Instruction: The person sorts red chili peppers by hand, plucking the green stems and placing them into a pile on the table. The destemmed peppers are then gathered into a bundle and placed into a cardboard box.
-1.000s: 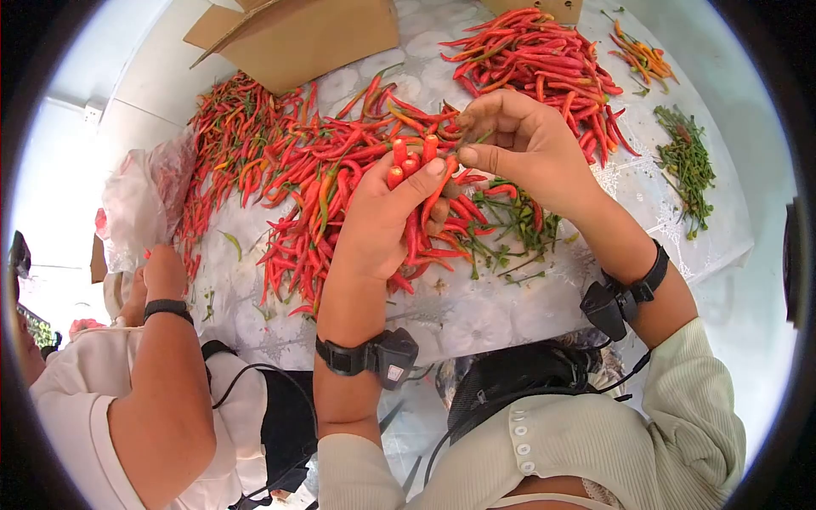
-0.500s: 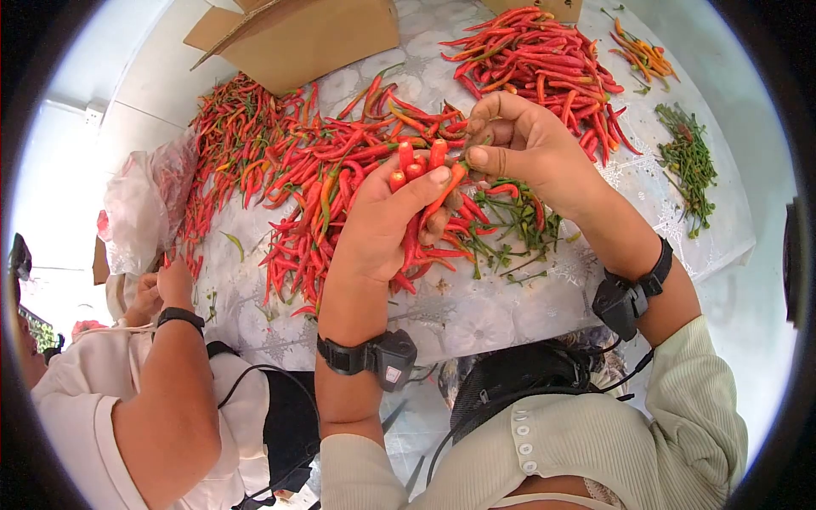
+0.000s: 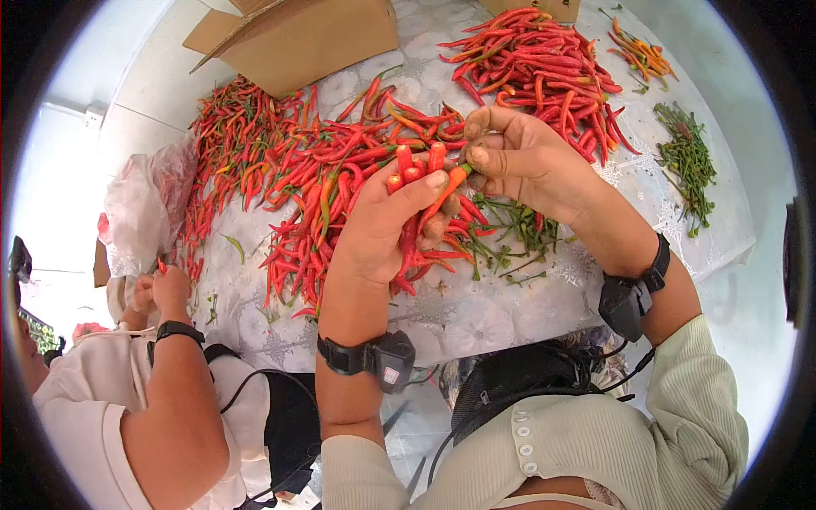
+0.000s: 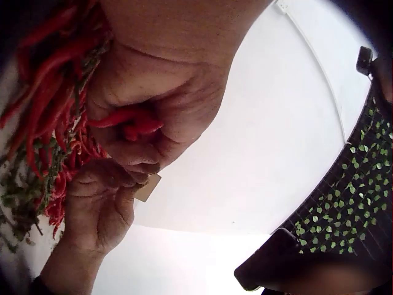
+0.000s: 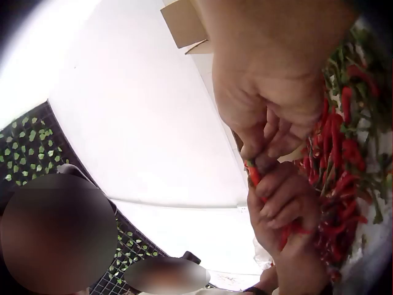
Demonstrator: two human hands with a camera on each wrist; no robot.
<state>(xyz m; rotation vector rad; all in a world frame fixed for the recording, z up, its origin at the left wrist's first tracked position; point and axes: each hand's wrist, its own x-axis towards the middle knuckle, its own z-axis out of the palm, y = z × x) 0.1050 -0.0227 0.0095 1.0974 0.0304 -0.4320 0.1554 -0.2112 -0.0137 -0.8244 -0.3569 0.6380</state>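
My left hand grips a bunch of several red chillies, their cut ends pointing up past the thumb. One orange-red chilli slants out between its thumb and fingers, green at the top. My right hand pinches that green end between thumb and forefinger. In the left wrist view, red chillies show inside the curled left palm. The right wrist view has the right fingertips meeting the chilli tip just above the left hand.
Chillies with stems lie heaped at left and centre, beside a cardboard box. A red pile is at the back right, green stems at far right, more stems near my hands. Another person sits at left by a plastic bag.
The right hand has shifted slightly down, and its thumb and forefinger now close at the green end of the slanting chilli. The bunch stays in the left hand.
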